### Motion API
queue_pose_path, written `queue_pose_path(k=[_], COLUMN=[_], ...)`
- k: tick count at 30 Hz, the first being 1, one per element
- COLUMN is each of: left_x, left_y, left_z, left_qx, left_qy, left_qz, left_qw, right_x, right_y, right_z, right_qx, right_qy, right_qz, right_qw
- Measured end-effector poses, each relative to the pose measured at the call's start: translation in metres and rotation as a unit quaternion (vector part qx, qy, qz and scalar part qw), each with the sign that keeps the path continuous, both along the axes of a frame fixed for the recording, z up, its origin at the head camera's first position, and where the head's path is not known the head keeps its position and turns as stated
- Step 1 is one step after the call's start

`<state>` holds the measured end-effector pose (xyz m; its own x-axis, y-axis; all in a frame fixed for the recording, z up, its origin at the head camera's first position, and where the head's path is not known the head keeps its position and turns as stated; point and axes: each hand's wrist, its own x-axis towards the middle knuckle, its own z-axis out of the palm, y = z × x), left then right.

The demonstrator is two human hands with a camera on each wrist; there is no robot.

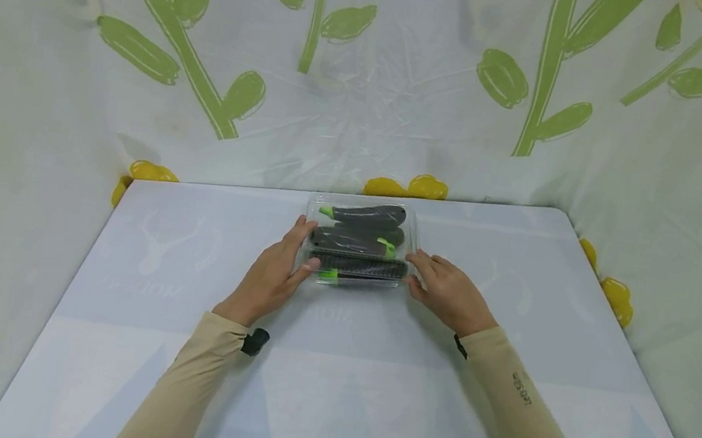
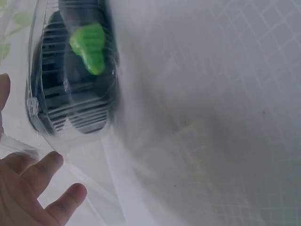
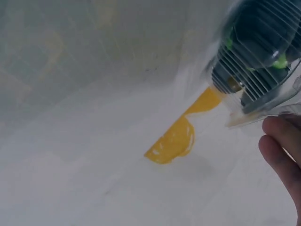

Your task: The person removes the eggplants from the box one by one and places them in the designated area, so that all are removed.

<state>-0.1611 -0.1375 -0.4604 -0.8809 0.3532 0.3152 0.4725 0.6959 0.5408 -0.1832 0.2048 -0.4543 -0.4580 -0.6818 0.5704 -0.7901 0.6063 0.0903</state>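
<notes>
A clear plastic box with several dark eggplants inside is between my hands near the table's far edge. Green stems show through its walls. On its left side, my left hand grips the box, thumb at the near corner and fingers further back. My right hand pinches the right rim between thumb and fingers. Only part of each hand appears in the wrist views, beside the ribbed ends of the box. Whether its underside touches the table, I cannot tell.
The pale table reaches back to a white curtain printed with green leaves and yellow flowers. This curtain also hangs along the left and right sides. Dark bands circle both wrists.
</notes>
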Motion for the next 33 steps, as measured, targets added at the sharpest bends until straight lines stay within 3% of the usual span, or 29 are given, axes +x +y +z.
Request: queue_pose_path(k=[17, 23, 28, 31, 33], left_x=[-0.001, -0.008, -0.013, -0.015, -0.017], left_y=[-0.005, -0.009, -0.012, -0.013, -0.014], left_z=[0.000, 0.009, 0.017, 0.018, 0.019], left_qx=[-0.004, -0.006, 0.039, 0.077, 0.092], left_qy=[0.001, -0.017, -0.065, -0.102, -0.108], left_qz=[0.002, 0.000, 0.003, 0.021, 0.030], left_qw=[1.0000, 0.9998, 0.9971, 0.9916, 0.9894], right_x=[0.001, 0.001, 0.000, -0.004, -0.007], right_y=[0.004, 0.004, 0.003, 0.003, 0.003], right_z=[0.001, 0.005, 0.013, 0.019, 0.024], right_qx=[-0.042, -0.069, -0.138, -0.177, -0.195], right_qy=[-0.032, -0.063, -0.099, -0.120, -0.134], right_qz=[0.010, -0.014, -0.020, -0.023, -0.031], right_qw=[0.9985, 0.9955, 0.9853, 0.9765, 0.9711])
